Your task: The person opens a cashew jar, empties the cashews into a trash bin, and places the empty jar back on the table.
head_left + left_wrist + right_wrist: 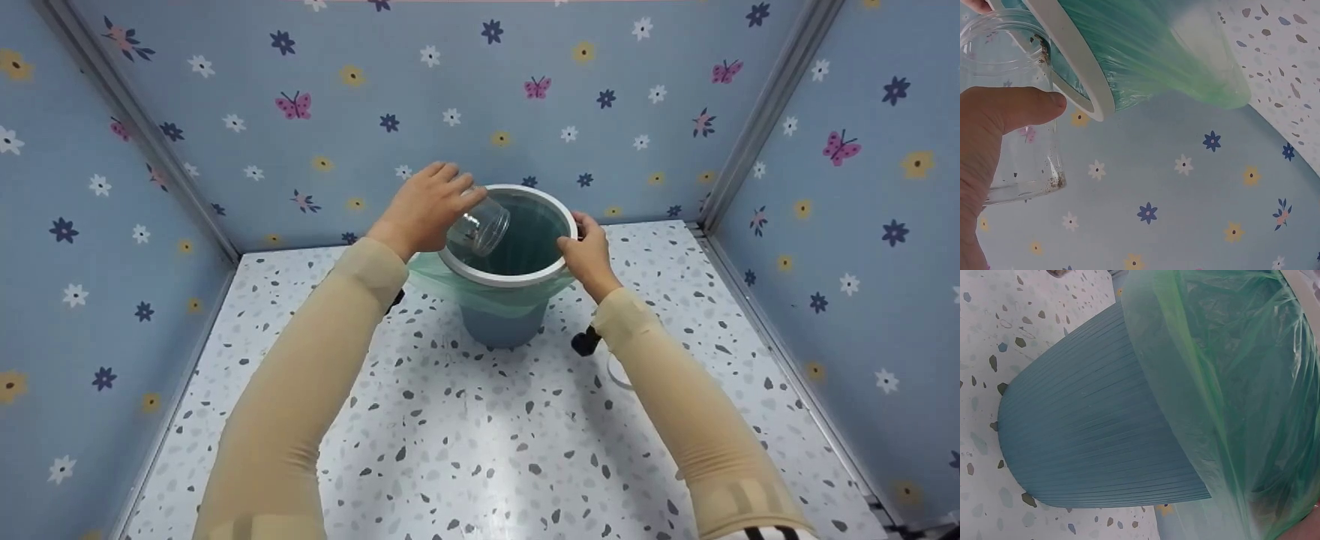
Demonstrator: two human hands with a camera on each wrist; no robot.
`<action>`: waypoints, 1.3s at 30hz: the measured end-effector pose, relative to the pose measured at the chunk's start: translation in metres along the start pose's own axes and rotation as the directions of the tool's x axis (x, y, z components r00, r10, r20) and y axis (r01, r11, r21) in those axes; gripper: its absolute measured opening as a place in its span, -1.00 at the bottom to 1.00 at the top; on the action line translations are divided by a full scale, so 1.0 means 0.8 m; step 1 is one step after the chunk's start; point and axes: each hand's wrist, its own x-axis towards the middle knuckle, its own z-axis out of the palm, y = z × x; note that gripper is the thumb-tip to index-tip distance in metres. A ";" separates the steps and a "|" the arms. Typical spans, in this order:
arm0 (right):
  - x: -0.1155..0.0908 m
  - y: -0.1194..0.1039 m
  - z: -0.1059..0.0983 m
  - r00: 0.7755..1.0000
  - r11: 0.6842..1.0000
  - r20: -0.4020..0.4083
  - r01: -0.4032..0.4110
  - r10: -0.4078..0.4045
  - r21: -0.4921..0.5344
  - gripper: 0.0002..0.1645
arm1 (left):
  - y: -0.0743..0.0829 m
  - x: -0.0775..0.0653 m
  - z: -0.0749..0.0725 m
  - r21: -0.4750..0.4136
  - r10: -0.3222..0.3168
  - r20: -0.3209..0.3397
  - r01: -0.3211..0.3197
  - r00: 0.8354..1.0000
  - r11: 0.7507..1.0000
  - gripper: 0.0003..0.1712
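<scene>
My left hand point(426, 211) holds a clear jar point(490, 226) tipped on its side, its open mouth over the inside of a blue trash bin point(504, 328). Dark crumbs point(1055, 183) cling to the jar's wall and bottom in the left wrist view, with more near the mouth. A white ring point(501, 281) forms the rim of the bin. Green plastic liner point(442, 279) is folded outward under this ring and drapes down the bin's ribbed side. My right hand point(592, 255) grips the rim at the right, thumb on top.
The bin stands upright on a white speckled surface point(480, 442). Blue walls point(465, 90) with flowers and butterflies enclose the back and both sides. A white round thing point(619, 373) is partly hidden behind the right forearm.
</scene>
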 end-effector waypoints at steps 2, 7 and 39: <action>0.000 0.000 -0.001 1.000 1.000 -0.001 0.006 -0.006 0.000 -0.24 | 0.000 -0.002 0.003 -0.063 -0.028 -0.028 0.026 0.999 0.998 -0.11; 0.001 0.001 -0.002 1.000 1.000 0.005 0.022 -0.022 0.004 -0.24 | -0.001 -0.006 0.012 -0.218 -0.107 -0.060 0.092 0.992 0.972 -0.12; 0.000 0.002 -0.001 1.000 1.000 0.004 0.017 -0.017 -0.011 -0.25 | 0.004 -0.032 0.042 -0.512 -0.367 -0.068 0.283 0.928 0.811 0.05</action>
